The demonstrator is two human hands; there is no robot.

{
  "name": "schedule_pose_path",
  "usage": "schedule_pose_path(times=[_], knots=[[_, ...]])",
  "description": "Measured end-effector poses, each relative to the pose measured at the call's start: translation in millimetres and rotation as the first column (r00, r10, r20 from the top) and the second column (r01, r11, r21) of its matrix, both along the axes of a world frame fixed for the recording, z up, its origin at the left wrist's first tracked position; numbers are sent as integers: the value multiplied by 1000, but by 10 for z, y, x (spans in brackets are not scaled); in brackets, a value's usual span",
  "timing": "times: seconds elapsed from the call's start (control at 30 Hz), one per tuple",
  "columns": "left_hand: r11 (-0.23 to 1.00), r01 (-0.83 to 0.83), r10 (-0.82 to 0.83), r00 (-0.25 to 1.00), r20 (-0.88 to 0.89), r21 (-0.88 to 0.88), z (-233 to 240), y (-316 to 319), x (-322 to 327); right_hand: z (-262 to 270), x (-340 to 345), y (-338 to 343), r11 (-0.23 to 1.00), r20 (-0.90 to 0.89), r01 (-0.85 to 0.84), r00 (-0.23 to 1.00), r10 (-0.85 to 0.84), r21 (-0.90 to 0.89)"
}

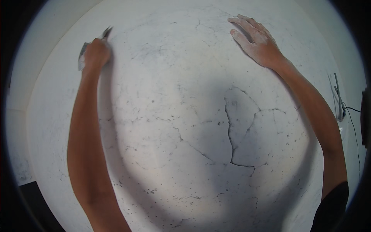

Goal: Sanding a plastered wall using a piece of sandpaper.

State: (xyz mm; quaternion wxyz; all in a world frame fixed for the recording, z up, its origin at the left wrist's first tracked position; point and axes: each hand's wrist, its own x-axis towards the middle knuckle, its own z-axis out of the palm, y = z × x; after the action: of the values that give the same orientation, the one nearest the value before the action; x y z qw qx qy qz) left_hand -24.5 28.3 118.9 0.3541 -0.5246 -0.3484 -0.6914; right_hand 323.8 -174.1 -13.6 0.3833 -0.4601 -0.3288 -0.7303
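Note:
A white plastered wall (162,95) with cracks and dark pits fills most of the view. At its upper left, my left hand (98,53) grips a thin grey sheet (82,55), whose edges stick out on both sides of the fist. Blur hides what kind of sheet it is. My right hand (256,42) rests against the wall at the upper right, fingers spread and dusted with white powder; it holds nothing. Between and below the hands, a deep branching crack (229,127) runs down through the shadow on the plaster.
Upright grey prongs (337,95), like device antennas, stand near the right edge with a thin black cable (352,109). A dark object (365,119) juts in at far right. At lower left is a black flat surface (40,206). Side walls meet the plaster at both sides.

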Motion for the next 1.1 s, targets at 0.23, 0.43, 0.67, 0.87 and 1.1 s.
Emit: schedule_pose_path(times=[0.23, 0.43, 0.67, 0.87, 1.1], knots=[[995, 18, -3, 989, -145, 101, -278, -270, 303, -62, 53, -73, 1000, -7, 10, 1000, -10, 4], [999, 1, 0, 1000, 18, -46, -45, -148, 53, -25, -6, -35, 1000, -3, 12, 1000, -12, 10], [998, 69, -65, 978, -197, 13, -131, -423, 421, -51, 46, -80, 1000, -24, 0, 1000, 0, 1], [995, 57, -61, 997, -49, -80, -6, -309, 211, -36, -36, -31, 998, -1, -58, 998, 58, -15], [994, 62, -40, 973, -229, 90, -318, -460, 691, -76, 114, -72, 999, -17, -46, 999, 46, 0]])
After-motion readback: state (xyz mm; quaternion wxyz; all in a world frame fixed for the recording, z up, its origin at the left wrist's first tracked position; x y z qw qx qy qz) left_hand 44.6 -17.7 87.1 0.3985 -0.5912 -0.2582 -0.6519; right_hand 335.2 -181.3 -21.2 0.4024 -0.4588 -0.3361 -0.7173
